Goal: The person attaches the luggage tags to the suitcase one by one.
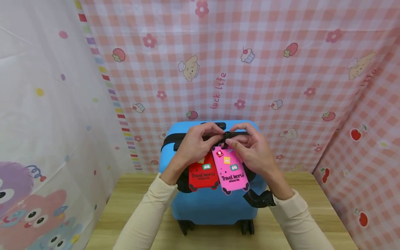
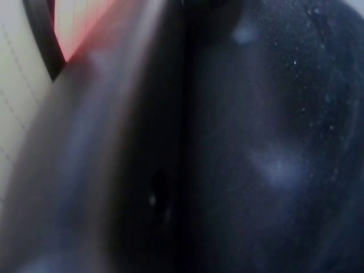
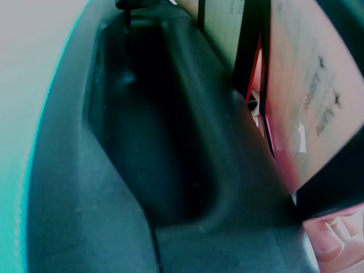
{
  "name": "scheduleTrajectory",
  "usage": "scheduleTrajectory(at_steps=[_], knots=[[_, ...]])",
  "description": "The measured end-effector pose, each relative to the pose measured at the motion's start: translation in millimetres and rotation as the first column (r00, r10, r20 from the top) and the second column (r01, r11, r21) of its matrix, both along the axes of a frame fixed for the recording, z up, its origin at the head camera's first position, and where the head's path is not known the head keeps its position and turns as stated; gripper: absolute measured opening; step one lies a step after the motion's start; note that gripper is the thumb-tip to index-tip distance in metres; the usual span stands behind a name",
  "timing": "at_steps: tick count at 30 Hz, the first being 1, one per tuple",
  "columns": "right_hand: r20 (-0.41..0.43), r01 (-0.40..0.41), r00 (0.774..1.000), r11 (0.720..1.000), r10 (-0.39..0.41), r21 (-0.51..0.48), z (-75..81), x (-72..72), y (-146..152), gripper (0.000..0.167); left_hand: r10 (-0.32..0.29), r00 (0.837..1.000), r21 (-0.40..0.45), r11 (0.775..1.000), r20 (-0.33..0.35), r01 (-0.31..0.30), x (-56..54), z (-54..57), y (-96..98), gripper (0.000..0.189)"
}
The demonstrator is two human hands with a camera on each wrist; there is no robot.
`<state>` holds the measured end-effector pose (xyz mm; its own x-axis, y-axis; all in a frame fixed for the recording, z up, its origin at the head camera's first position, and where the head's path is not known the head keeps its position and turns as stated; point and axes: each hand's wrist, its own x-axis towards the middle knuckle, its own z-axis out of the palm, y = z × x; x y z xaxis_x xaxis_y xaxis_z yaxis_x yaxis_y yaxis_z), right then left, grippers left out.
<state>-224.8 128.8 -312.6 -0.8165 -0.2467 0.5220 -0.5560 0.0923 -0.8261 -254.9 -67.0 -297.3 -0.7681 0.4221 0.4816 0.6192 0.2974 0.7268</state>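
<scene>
A blue suitcase (image 1: 215, 205) stands upright in the head view, with a black handle (image 1: 178, 142) across its top. Two luggage tags hang at its front, one red (image 1: 203, 180) and one pink (image 1: 232, 182) with "Travel World" lettering. My left hand (image 1: 197, 144) has thumb and forefinger together at the pink tag's black strap (image 1: 227, 135). From the other side my right hand (image 1: 254, 151) pinches that strap, thumb in front, just above the pink tag. In the right wrist view, a tag's paper insert (image 3: 310, 96) shows near some fingertips (image 3: 329, 242).
A black wrist device (image 1: 259, 199) sits by my right sleeve. The suitcase rests on a wood-grain surface (image 1: 131, 198), its black wheels (image 1: 248, 227) showing below. Behind it hangs a pink checked cloth (image 1: 218, 52); a white patterned cloth (image 1: 53, 114) borders the left.
</scene>
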Motion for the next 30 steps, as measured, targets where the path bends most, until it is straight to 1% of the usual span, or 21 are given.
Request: scheduleTrajectory(at_steps=[6,13,21,30], knots=[[-0.015,0.0,1.0,1.0,0.0,-0.001,-1.8,-0.1,0.4,0.025,0.012,1.0,-0.02,1.0,-0.017,-0.012,1.1,-0.7,0.1,0.01],[0.01,0.012,1.0,1.0,-0.013,0.021,-2.2,-0.1,1.1,0.025,0.01,1.0,-0.034,0.999,-0.018,-0.011,2.0,-1.4,-0.3,0.01],[0.06,0.009,0.998,1.0,-0.01,0.013,-0.4,-0.3,0.1,0.025,0.015,1.0,-0.018,1.0,-0.001,-0.015,2.7,-2.1,-1.0,0.01],[0.087,0.038,0.995,0.998,-0.041,0.041,3.3,0.0,0.5,0.026,0.008,1.0,0.013,1.0,-0.007,-0.008,2.0,-1.1,-0.2,0.012]])
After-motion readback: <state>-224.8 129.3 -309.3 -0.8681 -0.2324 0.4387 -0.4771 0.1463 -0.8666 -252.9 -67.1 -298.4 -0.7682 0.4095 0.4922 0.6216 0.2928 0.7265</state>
